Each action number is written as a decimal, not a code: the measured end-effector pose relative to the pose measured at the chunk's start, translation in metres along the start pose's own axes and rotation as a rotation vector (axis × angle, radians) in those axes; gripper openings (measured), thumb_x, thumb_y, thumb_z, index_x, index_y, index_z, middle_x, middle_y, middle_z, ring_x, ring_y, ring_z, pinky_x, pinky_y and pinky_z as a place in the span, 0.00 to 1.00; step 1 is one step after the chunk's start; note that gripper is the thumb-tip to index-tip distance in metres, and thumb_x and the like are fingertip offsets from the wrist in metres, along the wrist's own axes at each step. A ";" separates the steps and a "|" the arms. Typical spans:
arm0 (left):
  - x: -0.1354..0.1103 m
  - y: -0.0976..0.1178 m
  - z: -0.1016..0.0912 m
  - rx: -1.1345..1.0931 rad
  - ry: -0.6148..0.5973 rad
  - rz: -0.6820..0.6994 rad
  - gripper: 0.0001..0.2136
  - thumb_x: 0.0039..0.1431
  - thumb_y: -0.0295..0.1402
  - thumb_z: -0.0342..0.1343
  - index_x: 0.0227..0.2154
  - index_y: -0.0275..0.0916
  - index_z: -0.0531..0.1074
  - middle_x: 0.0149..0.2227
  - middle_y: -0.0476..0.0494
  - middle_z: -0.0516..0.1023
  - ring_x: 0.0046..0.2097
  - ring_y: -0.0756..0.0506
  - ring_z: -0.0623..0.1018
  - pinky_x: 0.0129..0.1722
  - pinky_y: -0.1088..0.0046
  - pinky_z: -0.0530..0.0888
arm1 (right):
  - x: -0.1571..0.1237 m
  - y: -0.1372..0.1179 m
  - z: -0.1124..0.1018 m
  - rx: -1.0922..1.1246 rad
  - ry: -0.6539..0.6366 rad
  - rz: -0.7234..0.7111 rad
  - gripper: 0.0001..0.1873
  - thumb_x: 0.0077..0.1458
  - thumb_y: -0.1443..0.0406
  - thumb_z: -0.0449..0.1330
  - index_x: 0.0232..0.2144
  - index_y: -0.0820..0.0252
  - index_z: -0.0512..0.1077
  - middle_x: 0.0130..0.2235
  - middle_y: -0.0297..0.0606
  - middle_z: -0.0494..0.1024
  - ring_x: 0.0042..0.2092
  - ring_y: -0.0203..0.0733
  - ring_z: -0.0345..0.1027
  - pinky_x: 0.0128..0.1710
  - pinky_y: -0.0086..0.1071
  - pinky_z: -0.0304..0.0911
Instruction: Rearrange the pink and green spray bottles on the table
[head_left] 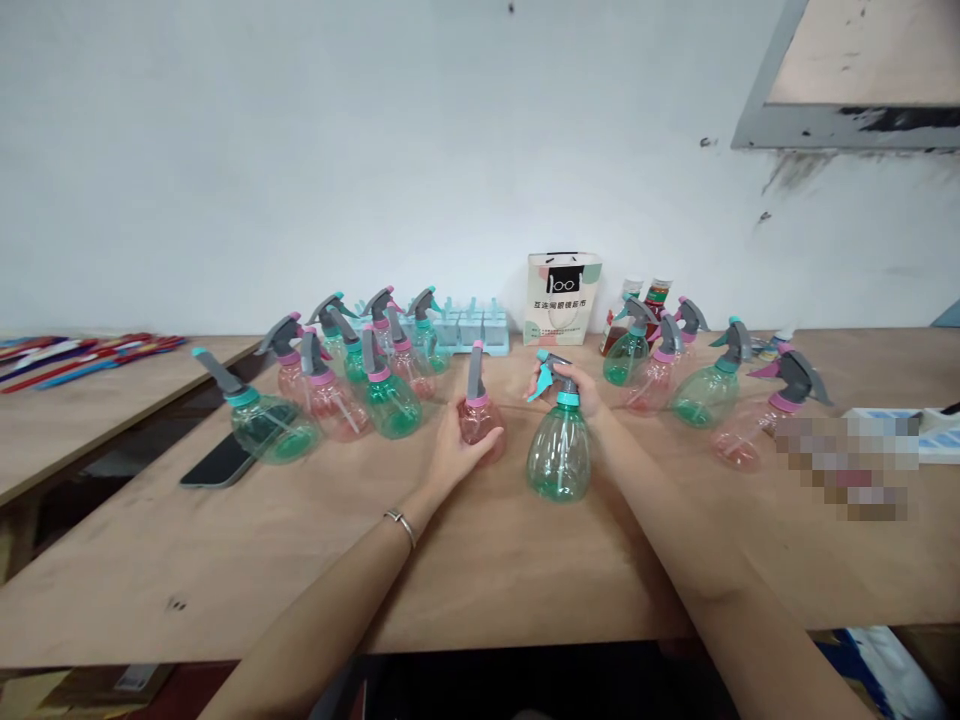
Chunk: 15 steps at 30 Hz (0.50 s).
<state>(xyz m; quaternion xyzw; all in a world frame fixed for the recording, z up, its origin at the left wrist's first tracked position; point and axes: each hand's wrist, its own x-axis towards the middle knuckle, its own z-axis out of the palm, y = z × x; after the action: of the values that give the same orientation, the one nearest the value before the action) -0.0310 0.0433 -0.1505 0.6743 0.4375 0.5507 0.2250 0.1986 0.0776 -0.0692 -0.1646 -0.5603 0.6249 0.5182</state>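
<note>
My left hand (pixel 452 447) is closed round the body of a pink spray bottle (pixel 480 418) with a grey head, which stands upright at the middle of the table. Just right of it is a clear green spray bottle (pixel 559 462) with a turquoise collar and trigger. My right hand (pixel 586 388) grips this one by its grey sprayer head from behind, so part of the fingers is hidden. To the left stand several pink and green spray bottles, among them a green one (pixel 394 404) with a pink collar. More are on the right, including a pink one (pixel 742 440).
A black phone (pixel 217 468) lies under the leftmost green bottle. Against the wall stand a light-blue mould set (pixel 480 348), a paper bag (pixel 562 318) and two red-brown bottles. At far right are a white-and-blue tray (pixel 877 425) and a pixelated patch. Coloured strips lie on the left table.
</note>
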 end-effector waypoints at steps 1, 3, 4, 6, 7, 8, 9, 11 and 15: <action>-0.001 0.001 -0.001 0.014 -0.005 0.010 0.31 0.50 0.42 0.68 0.54 0.41 0.62 0.53 0.37 0.74 0.55 0.37 0.77 0.58 0.53 0.71 | -0.001 -0.001 0.001 -0.020 -0.002 -0.009 0.14 0.48 0.54 0.61 0.32 0.59 0.71 0.23 0.36 0.77 0.31 0.47 0.77 0.33 0.38 0.73; -0.003 0.002 -0.002 0.032 -0.010 0.015 0.32 0.50 0.43 0.67 0.55 0.40 0.62 0.53 0.36 0.74 0.55 0.37 0.77 0.57 0.53 0.72 | -0.003 -0.002 0.004 -0.047 -0.009 -0.019 0.15 0.47 0.54 0.62 0.30 0.58 0.71 0.21 0.35 0.76 0.29 0.46 0.76 0.33 0.39 0.72; -0.004 0.003 -0.002 0.040 -0.006 0.013 0.32 0.50 0.43 0.67 0.55 0.40 0.62 0.53 0.35 0.74 0.55 0.36 0.77 0.57 0.53 0.72 | -0.004 -0.002 0.005 -0.052 -0.004 -0.022 0.14 0.47 0.54 0.62 0.30 0.58 0.70 0.22 0.35 0.76 0.29 0.46 0.76 0.33 0.38 0.72; -0.004 0.005 -0.002 0.054 0.003 0.010 0.32 0.49 0.42 0.67 0.55 0.40 0.62 0.54 0.35 0.74 0.55 0.36 0.76 0.58 0.53 0.71 | -0.005 -0.002 0.007 -0.055 0.020 -0.018 0.14 0.47 0.55 0.61 0.32 0.58 0.70 0.24 0.36 0.78 0.32 0.47 0.77 0.34 0.38 0.71; -0.004 0.006 -0.001 0.057 0.004 0.008 0.32 0.49 0.42 0.67 0.55 0.40 0.62 0.54 0.36 0.74 0.56 0.36 0.76 0.58 0.53 0.71 | -0.005 -0.002 0.008 -0.056 0.036 -0.012 0.14 0.47 0.55 0.61 0.33 0.58 0.70 0.25 0.36 0.78 0.34 0.48 0.78 0.35 0.38 0.71; -0.004 0.007 -0.001 0.054 0.001 0.006 0.32 0.49 0.42 0.67 0.55 0.40 0.62 0.54 0.36 0.74 0.56 0.37 0.76 0.58 0.54 0.72 | -0.004 -0.002 0.008 -0.058 0.049 -0.004 0.14 0.47 0.55 0.61 0.34 0.58 0.71 0.27 0.37 0.79 0.36 0.48 0.78 0.36 0.38 0.71; -0.004 0.007 -0.001 0.047 -0.007 0.003 0.32 0.49 0.41 0.67 0.55 0.40 0.62 0.54 0.36 0.74 0.56 0.37 0.76 0.58 0.54 0.72 | -0.004 -0.001 0.007 -0.063 0.057 0.007 0.15 0.47 0.56 0.61 0.34 0.58 0.71 0.27 0.38 0.79 0.37 0.49 0.78 0.37 0.39 0.72; -0.004 0.007 0.000 0.025 -0.023 -0.007 0.33 0.50 0.41 0.67 0.56 0.41 0.61 0.54 0.36 0.74 0.56 0.37 0.77 0.58 0.54 0.72 | -0.003 -0.002 0.006 -0.074 0.069 0.016 0.16 0.46 0.55 0.61 0.34 0.58 0.71 0.26 0.37 0.79 0.36 0.49 0.78 0.38 0.41 0.72; -0.004 0.007 0.000 -0.005 -0.034 -0.022 0.33 0.50 0.42 0.68 0.56 0.41 0.61 0.55 0.35 0.74 0.56 0.36 0.77 0.57 0.53 0.72 | -0.005 -0.003 0.005 -0.075 0.077 -0.046 0.16 0.45 0.53 0.61 0.32 0.58 0.71 0.22 0.35 0.75 0.33 0.49 0.77 0.34 0.39 0.72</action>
<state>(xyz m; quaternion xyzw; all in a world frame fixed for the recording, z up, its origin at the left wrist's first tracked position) -0.0284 0.0365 -0.1472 0.6784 0.4395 0.5375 0.2400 0.1984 0.0707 -0.0665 -0.1951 -0.5667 0.5845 0.5470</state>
